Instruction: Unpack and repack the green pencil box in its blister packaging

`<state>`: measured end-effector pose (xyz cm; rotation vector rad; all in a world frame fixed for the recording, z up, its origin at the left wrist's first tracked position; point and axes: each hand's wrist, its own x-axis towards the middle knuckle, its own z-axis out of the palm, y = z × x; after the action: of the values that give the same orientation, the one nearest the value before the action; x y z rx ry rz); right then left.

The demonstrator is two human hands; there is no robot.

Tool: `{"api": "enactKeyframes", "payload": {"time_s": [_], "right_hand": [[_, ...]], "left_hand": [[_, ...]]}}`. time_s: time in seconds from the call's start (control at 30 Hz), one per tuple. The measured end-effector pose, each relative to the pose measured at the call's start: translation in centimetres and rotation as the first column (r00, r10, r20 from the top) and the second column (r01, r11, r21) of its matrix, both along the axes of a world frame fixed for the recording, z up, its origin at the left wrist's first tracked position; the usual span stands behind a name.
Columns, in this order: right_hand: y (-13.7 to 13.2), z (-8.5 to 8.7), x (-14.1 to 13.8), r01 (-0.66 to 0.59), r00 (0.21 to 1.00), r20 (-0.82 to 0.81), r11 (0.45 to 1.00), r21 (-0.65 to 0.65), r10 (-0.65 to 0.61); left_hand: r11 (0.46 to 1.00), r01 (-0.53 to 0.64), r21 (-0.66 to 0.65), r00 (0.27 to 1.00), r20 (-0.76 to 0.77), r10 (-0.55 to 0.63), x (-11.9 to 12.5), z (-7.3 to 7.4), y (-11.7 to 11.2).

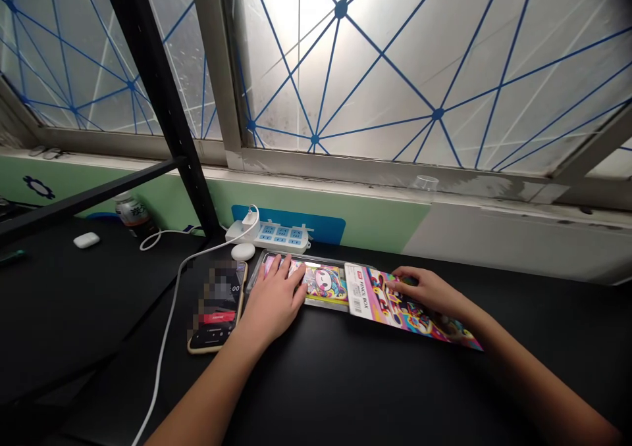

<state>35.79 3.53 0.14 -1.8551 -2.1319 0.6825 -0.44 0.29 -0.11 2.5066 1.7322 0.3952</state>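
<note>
A colourful pencil box with a cartoon figure lies in a clear plastic tray on the black desk. My left hand rests flat over its left part, fingers spread, hiding some of the print. Over the tray's right end sits a bright printed cardboard sleeve with a white panel reading "PENCIL BOX". My right hand grips this sleeve by its far edge, thumb and fingers bent around it. The sleeve slants toward me on the right; how much of the tray is inside it is hidden.
Left of the tray lies a phone, with a white round-edged case behind it. A power strip stands against the wall, its white cable running toward me. Farther left are an earbud case, a bottle and a black frame post.
</note>
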Motion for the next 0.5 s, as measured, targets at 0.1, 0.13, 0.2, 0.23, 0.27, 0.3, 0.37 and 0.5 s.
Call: {"api": "enactKeyframes", "payload": {"time_s": [0.1, 0.13, 0.2, 0.23, 0.27, 0.3, 0.37, 0.5], "right_hand": [[-0.2, 0.8, 2.2, 0.018, 1.000, 0.022, 0.999, -0.033, -0.017], [-0.3, 1.0, 2.7, 0.019, 0.999, 0.033, 0.999, -0.029, -0.018], [-0.5, 1.1, 3.0, 0.016, 0.998, 0.055, 1.000, 0.019, -0.017], [-0.6, 1.0, 2.9, 0.012, 0.998, 0.058, 0.998, 0.057, -0.016], [-0.7, 0.7, 2.5, 0.009, 0.999, 0.051, 0.996, 0.094, -0.014], [-0.7, 0.5, 2.0, 0.008, 0.999, 0.037, 0.992, 0.123, -0.012], [-0.6, -0.1, 0.7, 0.007, 1.000, 0.000, 0.990, 0.142, -0.007], [-0.3, -0.5, -1.1, -0.030, 0.998, -0.058, 0.995, 0.097, 0.036]], "left_hand": [[1.000, 0.009, -0.002, 1.000, 0.010, -0.009, -0.2, -0.1, 0.1], [1.000, 0.010, -0.001, 1.000, 0.017, -0.010, -0.2, -0.2, 0.1], [1.000, 0.009, -0.001, 0.999, 0.030, -0.009, -0.3, -0.3, 0.2], [1.000, 0.009, -0.001, 0.999, 0.034, -0.009, -0.3, -0.3, 0.2], [1.000, 0.010, 0.000, 0.999, 0.035, -0.010, -0.3, -0.4, 0.2], [1.000, 0.013, 0.001, 0.999, 0.033, -0.013, -0.3, -0.4, 0.2], [1.000, 0.018, 0.003, 0.999, 0.027, -0.018, -0.3, -0.4, 0.3], [0.999, 0.032, -0.004, 0.999, 0.013, -0.032, -0.5, -0.4, 0.3]]}}
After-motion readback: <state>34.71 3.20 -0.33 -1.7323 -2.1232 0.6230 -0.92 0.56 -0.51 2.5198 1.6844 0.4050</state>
